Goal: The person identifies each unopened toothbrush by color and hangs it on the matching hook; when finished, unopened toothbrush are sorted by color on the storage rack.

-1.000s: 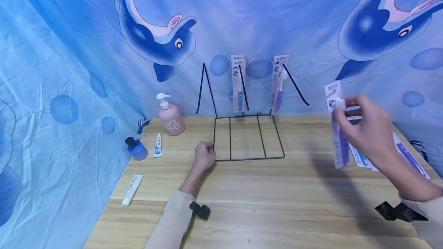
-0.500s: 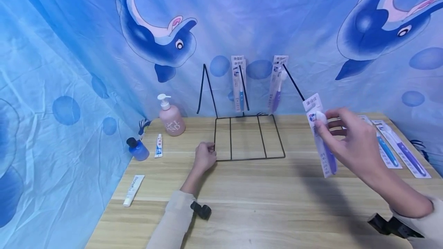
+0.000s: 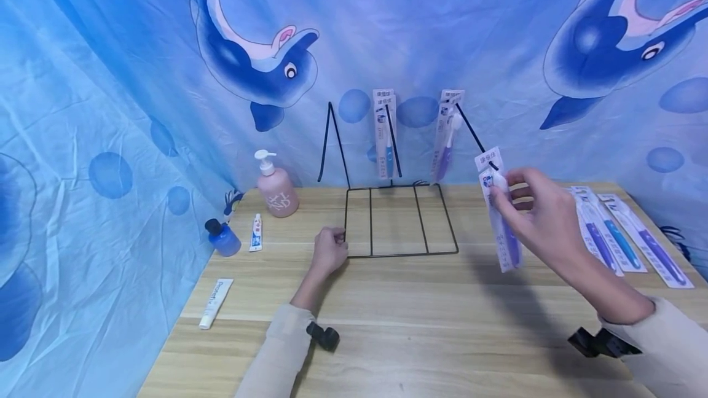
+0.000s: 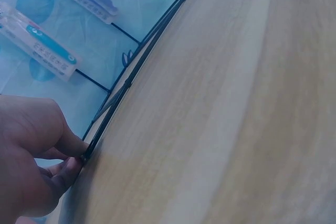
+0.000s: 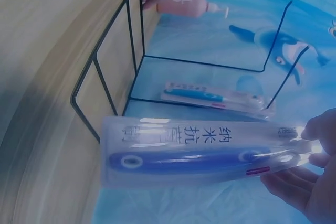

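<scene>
My right hand pinches a packaged purple toothbrush by its upper part, below the card's top. The card hangs upright at the front end of the black wire rack's right prong; the prong's tip shows in front of the card, seemingly through its hole. With thumb and fingers, my left hand holds the front left corner of the wire rack. Another packaged purple toothbrush hangs further back on that right prong. On the middle prong hang packaged blue toothbrushes. The left prong carries nothing.
Several packaged toothbrushes lie on the table's right side. At the left stand a pink pump bottle and a blue bottle, near a small tube and a white tube. A blue dolphin curtain closes off the back.
My right hand has carried the purple toothbrush leftward from the table's right side to the right prong's tip, which now shows in front of the card. My left hand has stayed on the rack.
</scene>
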